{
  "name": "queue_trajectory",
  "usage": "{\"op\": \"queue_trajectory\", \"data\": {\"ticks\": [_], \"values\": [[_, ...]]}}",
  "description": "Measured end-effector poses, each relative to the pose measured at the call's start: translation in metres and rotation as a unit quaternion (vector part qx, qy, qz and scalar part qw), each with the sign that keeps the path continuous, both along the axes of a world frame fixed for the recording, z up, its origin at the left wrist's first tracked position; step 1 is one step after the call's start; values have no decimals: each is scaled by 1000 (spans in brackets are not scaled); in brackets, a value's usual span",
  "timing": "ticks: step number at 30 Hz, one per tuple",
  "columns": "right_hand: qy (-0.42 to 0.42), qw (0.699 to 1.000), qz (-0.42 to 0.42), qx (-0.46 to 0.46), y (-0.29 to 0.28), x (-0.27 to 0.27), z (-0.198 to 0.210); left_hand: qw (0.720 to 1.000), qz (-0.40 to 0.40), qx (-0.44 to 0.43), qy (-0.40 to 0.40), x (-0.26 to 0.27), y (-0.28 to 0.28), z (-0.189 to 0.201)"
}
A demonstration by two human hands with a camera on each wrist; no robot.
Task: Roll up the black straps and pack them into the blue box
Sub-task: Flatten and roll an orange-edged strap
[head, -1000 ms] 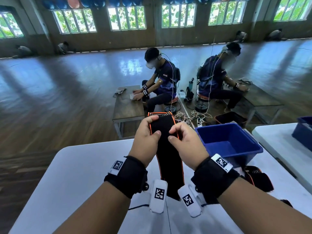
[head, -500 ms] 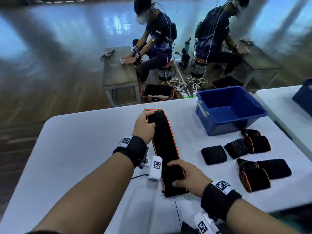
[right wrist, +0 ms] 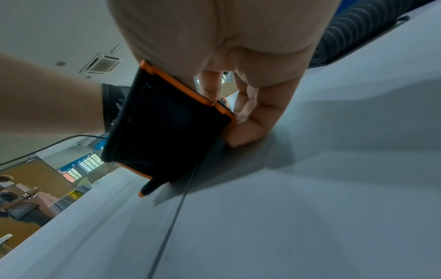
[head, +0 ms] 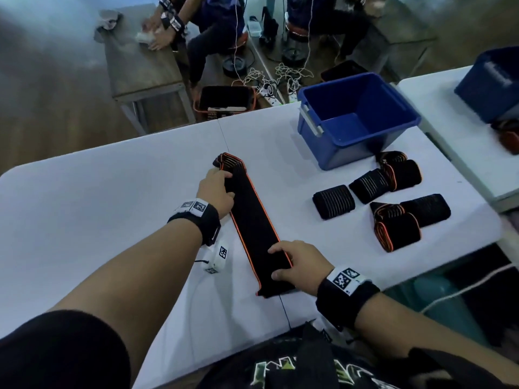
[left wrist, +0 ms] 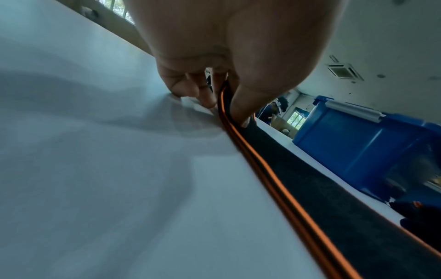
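A long black strap [head: 252,226] with orange edges lies flat on the white table [head: 98,220], running away from me. My left hand [head: 222,181] pinches its far end, which is bunched up; the left wrist view shows thumb and fingers of the left hand [left wrist: 229,98] closed on the strap's [left wrist: 334,198] orange edge. At the near end my right hand [head: 283,262] grips it. In the right wrist view that end of the strap [right wrist: 162,132] curls up in the right hand [right wrist: 229,113]. The blue box [head: 351,150] stands open at the far right.
Several rolled black straps [head: 334,202] lie to the right of the strap, in front of the box. A second blue box [head: 491,80] sits on a neighbouring table. A thin cable [head: 283,307] crosses the near edge. People sit at a wooden table [head: 134,68] beyond.
The strap, held up in the air by both hands a second ago, now lies flat on the table. My hands have moved apart to its two ends, and the far end is now bunched.
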State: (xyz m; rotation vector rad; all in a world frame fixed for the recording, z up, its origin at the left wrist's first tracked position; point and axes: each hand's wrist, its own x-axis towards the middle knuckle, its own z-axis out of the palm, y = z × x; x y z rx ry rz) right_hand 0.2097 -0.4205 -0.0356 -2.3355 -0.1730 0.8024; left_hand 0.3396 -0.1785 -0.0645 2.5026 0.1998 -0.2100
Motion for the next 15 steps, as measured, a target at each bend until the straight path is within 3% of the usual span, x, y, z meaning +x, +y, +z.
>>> {"op": "queue_trajectory", "data": {"ticks": [8, 15], "values": [[-23, 1000, 17, -6, -3, 3, -5, 998, -17, 49, 34, 10, 6, -1], [-52, 998, -14, 41, -11, 15, -5, 996, 78, -17, -33, -47, 2, 24]]}}
